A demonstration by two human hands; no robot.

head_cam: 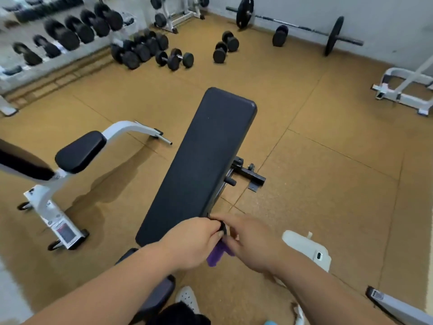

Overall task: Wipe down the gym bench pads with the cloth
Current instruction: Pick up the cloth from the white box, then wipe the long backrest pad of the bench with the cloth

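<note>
- Head view: tan, speckled rubber floor [316,184] in large tiles with thin dark seams, pale wall behind, slight motion blur throughout.
- Round-headed black dumbbells [174,57] scattered near a rack at far left; loaded barbell [290,25] lying along the wall.
- Long black bench pad [201,165] running away from the camera, rectangular with rounded corners, matte vinyl-like skin, smooth, apparently unmarked; no wet streaks or wipe trails to be seen.
- Dark metal frame and adjustment knob [230,181] jutting from under the pad's right edge.
- Second bench [79,152] at left: white tubular frame, smaller padded black cushion.
- Purple cloth [216,254], soft and crumpled, hanging below the two hands just off the pad's near right corner, not on the pad.
- Left hand [194,242] curled closed, pinching something small, dark and ring-like at the fingertips; whether also holding the cloth, cannot tell.
- Right hand [253,245] meeting the left, fingers bent towards the same spot, grip blurred; open or closed cannot be told.
- Judged progress: wiping seemingly not begun, cloth clear of every pad; long pad, near seat pad [161,294] and possibly the left bench all left to do.
</note>
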